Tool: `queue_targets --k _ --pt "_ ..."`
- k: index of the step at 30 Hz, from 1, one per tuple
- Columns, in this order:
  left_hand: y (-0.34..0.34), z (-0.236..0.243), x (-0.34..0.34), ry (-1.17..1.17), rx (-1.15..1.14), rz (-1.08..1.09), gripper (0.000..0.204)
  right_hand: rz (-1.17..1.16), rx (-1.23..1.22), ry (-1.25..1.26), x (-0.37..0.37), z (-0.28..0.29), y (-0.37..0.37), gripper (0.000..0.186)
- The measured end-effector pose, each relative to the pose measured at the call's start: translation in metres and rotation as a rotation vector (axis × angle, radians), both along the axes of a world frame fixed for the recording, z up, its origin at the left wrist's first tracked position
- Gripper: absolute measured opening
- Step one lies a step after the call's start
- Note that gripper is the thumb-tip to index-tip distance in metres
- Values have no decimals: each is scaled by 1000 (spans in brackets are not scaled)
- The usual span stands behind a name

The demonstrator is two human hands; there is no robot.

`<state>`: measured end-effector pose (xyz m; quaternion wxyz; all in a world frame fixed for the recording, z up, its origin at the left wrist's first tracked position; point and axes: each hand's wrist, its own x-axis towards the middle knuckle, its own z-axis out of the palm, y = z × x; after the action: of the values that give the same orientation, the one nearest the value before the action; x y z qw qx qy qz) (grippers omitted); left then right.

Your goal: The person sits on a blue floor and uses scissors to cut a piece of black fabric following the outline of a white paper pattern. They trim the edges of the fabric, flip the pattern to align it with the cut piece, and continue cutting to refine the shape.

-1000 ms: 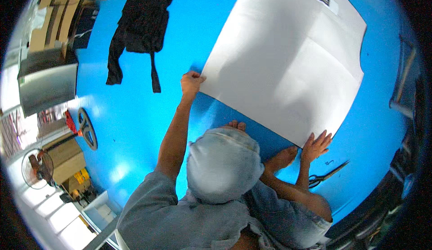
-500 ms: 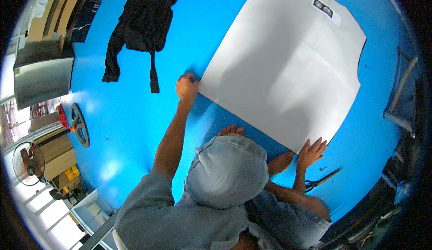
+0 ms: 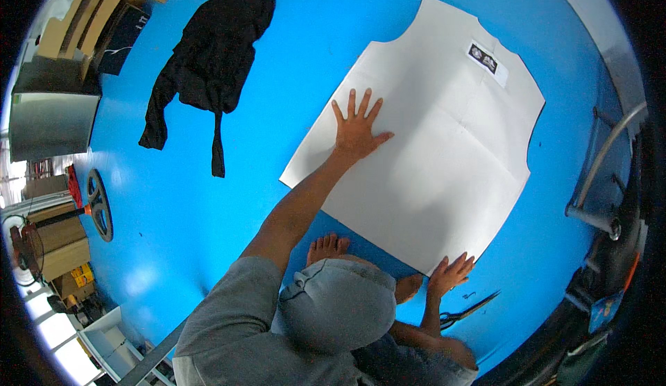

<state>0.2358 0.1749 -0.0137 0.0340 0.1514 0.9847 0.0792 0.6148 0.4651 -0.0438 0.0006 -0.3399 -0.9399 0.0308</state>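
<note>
A large white garment panel [image 3: 423,143], cut with armhole and neckline curves, lies flat on the blue floor. Near its far end sits a small white label [image 3: 485,58] with dark print. My left hand [image 3: 357,127] rests on the panel's left part, palm down, fingers spread wide. At the panel's near right corner, my right hand [image 3: 451,275] lies flat with fingers stretched out. Just behind that hand is a pair of dark scissors [image 3: 472,309] on the floor. To the far left of the panel a crumpled black garment [image 3: 215,60] is spread out.
A standing fan's round base [image 3: 99,205], cardboard boxes [image 3: 90,18] and a grey metal box [image 3: 54,126] line the left side. At right is a curved metal tube frame [image 3: 610,150]. My bare foot [image 3: 326,248] is beside the panel's near edge.
My left hand has moved from the panel's near left corner onto its surface, opening flat. My right hand stays at the near right corner. The view has shifted, showing more of the far floor.
</note>
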Motion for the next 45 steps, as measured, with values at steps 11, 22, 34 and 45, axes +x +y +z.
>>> queue_targets --k 11,22,34,45 --pt "-2 1 -1 30 40 -11 83 8 58 -33 9 -9 4 62" --pt "7 -3 -53 -4 80 73 77 11 87 -37 7 -10 11 64" --pt "18 -22 -123 156 36 -20 87 14 131 -63 2 -8 -15 65" --pt "17 -36 -126 204 -146 -17 86 -55 -52 -22 -12 2 -10 71"
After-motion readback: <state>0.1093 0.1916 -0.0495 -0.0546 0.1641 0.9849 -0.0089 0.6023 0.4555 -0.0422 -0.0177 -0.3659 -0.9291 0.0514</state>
